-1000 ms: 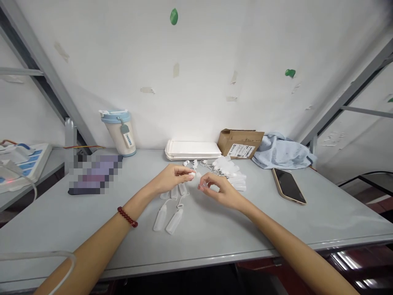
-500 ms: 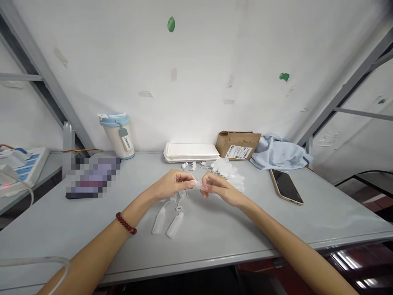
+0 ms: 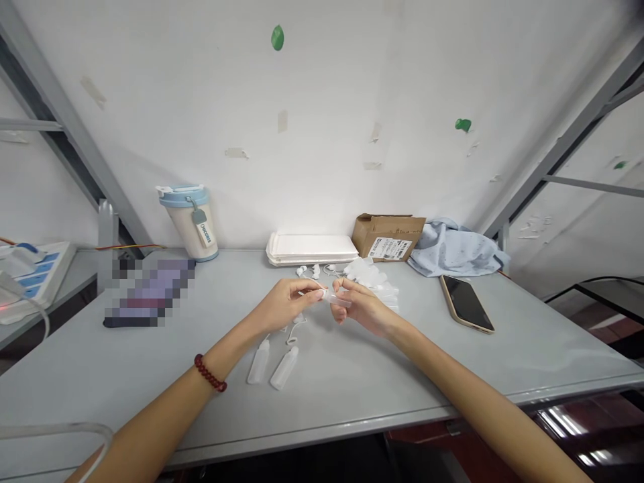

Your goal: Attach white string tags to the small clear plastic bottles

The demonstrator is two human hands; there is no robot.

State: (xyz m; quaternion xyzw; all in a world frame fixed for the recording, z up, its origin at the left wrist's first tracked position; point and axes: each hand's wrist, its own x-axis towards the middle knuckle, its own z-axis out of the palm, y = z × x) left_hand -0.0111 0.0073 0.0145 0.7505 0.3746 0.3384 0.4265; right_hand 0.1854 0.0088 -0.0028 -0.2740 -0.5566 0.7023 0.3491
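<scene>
Above the middle of the desk, a small translucent plastic bottle (image 3: 340,301) lies sideways between my two hands. My right hand (image 3: 366,310) is closed round its body, with the thumb along the side. At the bottle's neck end, my left hand (image 3: 289,302) pinches a small white cap (image 3: 325,293), partly hidden by the fingertips. On the desk below the left hand are two similar bottles, a left one (image 3: 259,363) and a right one (image 3: 284,369), with thin cords and white caps; part of this group is hidden behind the hand.
Behind my hands lie a pile of white caps and clear bottles (image 3: 366,274), a stack of white trays (image 3: 314,249) and a cardboard box (image 3: 388,236). A blue cloth (image 3: 455,249) and phone (image 3: 467,304) are right. At left stand a tumbler (image 3: 190,228) and power strip (image 3: 37,278).
The bottle in my right hand now shows more of its length, pointing right. My left fingers stay at its neck end. The whole view has shifted slightly.
</scene>
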